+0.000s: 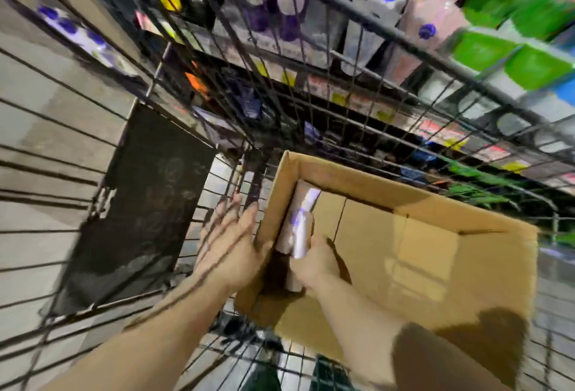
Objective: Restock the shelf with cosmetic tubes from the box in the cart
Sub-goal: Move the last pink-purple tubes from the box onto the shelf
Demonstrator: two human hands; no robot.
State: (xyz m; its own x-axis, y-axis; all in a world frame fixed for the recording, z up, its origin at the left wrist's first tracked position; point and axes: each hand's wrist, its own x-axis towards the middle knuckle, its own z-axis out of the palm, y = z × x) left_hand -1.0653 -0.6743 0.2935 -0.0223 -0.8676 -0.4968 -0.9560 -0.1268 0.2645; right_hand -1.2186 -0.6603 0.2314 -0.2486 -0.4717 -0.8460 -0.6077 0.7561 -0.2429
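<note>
An open cardboard box stands in the wire cart. White cosmetic tubes lie along the box's left inner wall. My right hand is inside the box, with its fingers curled round the near end of the tubes. My left hand lies flat with straight fingers against the outside of the box's left wall. The frame is blurred by motion, so the tubes' number is unclear.
Beyond the cart's far side, shelves hold white and purple tubes, pale boxes and green packs. A dark flat panel lies in the cart left of the box. Tiled floor shows through the wires.
</note>
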